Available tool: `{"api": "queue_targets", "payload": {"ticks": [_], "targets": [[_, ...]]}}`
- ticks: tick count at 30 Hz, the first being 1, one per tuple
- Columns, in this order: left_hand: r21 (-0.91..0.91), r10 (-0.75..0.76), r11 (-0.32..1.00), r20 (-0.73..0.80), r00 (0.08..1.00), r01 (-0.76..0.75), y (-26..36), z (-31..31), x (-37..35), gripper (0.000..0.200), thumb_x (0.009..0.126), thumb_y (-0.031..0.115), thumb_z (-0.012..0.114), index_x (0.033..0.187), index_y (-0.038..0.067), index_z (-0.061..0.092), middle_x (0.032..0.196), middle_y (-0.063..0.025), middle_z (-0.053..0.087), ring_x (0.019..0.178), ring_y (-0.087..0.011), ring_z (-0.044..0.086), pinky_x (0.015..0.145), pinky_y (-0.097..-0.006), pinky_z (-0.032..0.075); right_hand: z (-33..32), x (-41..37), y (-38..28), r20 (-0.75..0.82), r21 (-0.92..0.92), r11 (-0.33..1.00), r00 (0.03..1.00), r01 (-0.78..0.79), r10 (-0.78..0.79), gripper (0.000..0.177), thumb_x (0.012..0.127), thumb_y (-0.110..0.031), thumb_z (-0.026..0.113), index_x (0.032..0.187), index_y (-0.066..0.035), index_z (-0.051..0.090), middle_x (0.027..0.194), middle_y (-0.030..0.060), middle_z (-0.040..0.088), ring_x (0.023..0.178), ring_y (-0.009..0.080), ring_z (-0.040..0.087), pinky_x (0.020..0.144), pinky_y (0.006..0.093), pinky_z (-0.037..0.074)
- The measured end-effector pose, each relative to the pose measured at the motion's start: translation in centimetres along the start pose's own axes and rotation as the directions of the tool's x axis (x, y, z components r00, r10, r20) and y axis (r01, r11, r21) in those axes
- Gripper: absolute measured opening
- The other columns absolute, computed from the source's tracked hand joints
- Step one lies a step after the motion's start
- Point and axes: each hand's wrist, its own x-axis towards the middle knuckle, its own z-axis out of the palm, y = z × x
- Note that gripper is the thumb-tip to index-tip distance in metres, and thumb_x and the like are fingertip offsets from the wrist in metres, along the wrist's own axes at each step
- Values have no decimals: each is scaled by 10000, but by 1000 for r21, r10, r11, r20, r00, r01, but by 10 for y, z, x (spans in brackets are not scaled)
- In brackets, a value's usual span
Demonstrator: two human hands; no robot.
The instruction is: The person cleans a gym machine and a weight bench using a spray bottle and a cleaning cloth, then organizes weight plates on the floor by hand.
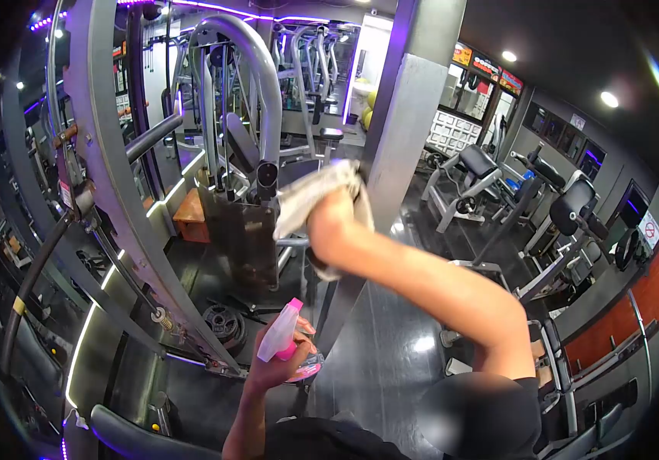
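My left hand [274,371], low in the middle of the head view, is wrapped round a spray bottle [277,335]. The bottle has a translucent white head, a pink nozzle tip and pink parts lower down. My right arm reaches across from the right, and its hand [332,224] holds a cream cloth [303,201] that hides most of the fingers. In this view the cloth overlaps the edge of the grey pillar [410,115] and lies beside the curved grey frame [270,92] of a weight machine.
On the left, a tall upright rack post [107,153] rises close by. Weight plates [224,323] rest on the floor near its foot. A wooden box [191,217] stands behind it. Padded benches [483,162] fill the right side, beyond the dark shiny floor [379,345].
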Motion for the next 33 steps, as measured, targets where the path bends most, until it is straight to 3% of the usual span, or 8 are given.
{"api": "queue_targets", "payload": {"ticks": [12,14,15,17,21,23,27,33], "targets": [[-68,-2,998,-67,998,-3,10,-5,-10,339,759,-79,556,1085,-56,468,937,-119,584,708,-156,650,632,-261,520,193,5,-211,154,-157,939,947,306,-283,365,762,-283,615,1107,-172,662,1218,24,578,1152,263,508,931,519,358],[-37,-15,999,-45,999,13,10,-8,-11,331,756,-77,570,1073,-53,477,941,-118,582,710,-152,649,636,-263,520,73,-65,-104,59,156,933,940,324,-336,287,777,-298,583,1025,-182,669,1057,12,627,1009,257,569,847,456,401],[-33,-15,999,-48,999,14,9,-8,-12,331,756,-77,570,1073,-53,477,941,-118,582,710,-152,649,636,-263,520,73,-63,-95,-337,334,899,926,284,-168,276,751,-279,579,986,-151,644,960,35,614,917,242,576,787,407,421],[-88,-18,996,-60,998,13,7,-7,-12,325,752,-78,575,1064,-50,486,935,-114,586,713,-149,649,639,-265,519,75,-68,-80,-771,608,691,498,391,397,260,698,-242,573,908,-90,596,766,82,588,734,214,591,668,310,462],[-61,-36,998,-69,997,31,7,-3,-10,327,748,-73,589,1060,-47,491,929,-105,593,707,-147,649,647,-265,519,40,-121,-18,-474,539,823,872,178,122,286,665,-193,562,915,-57,578,777,136,571,766,279,593,667,349,490],[-25,-71,997,-43,997,70,3,-1,-7,333,746,-72,600,1060,-45,492,926,-100,600,712,-144,653,655,-265,521,69,-107,-4,-429,707,615,903,348,-17,341,751,-183,535,1063,-45,545,960,137,597,925,275,589,783,350,492],[80,54,995,52,997,-58,-9,-4,-4,342,744,-77,608,1063,-51,490,928,-100,604,716,-138,656,655,-261,523,50,-95,43,-575,588,-307,654,748,491,506,938,-165,384,1408,-84,218,1443,57,309,1313,269,313,1105,380,255],[-95,-33,995,3,999,33,-14,2,1,340,745,-85,607,1062,-70,485,927,-106,607,711,-143,659,647,-258,527,57,-98,39,-697,718,641,281,273,660,623,702,-35,639,1287,-219,528,1481,284,26,1359,469,95,1090,522,160]]}}
